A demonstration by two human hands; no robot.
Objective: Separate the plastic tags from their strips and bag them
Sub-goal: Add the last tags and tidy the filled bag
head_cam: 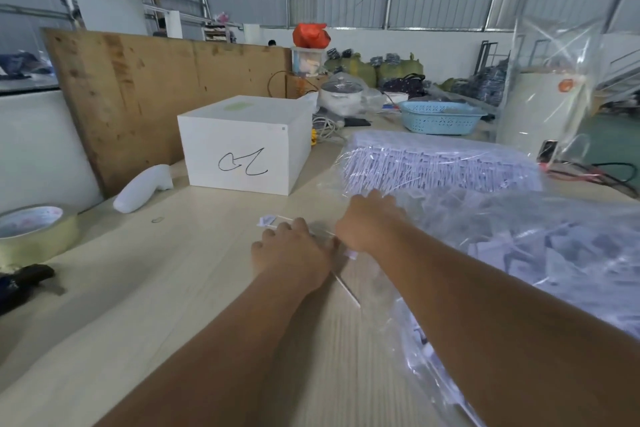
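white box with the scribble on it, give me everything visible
The white box is a plain cuboid, smooth and matte, possibly card or painted board. Its front face carries a black hand-drawn squiggle; the top shows a faint pale green patch near the back and the front face a tiny mark at its upper right corner. It looks closed and sits flat on the light wooden table, in front of a plywood sheet. A white plastic object lies by its left corner. Neither hand touches it.

Both hands (332,239) are motion-blurred, their fingertips hidden from view.
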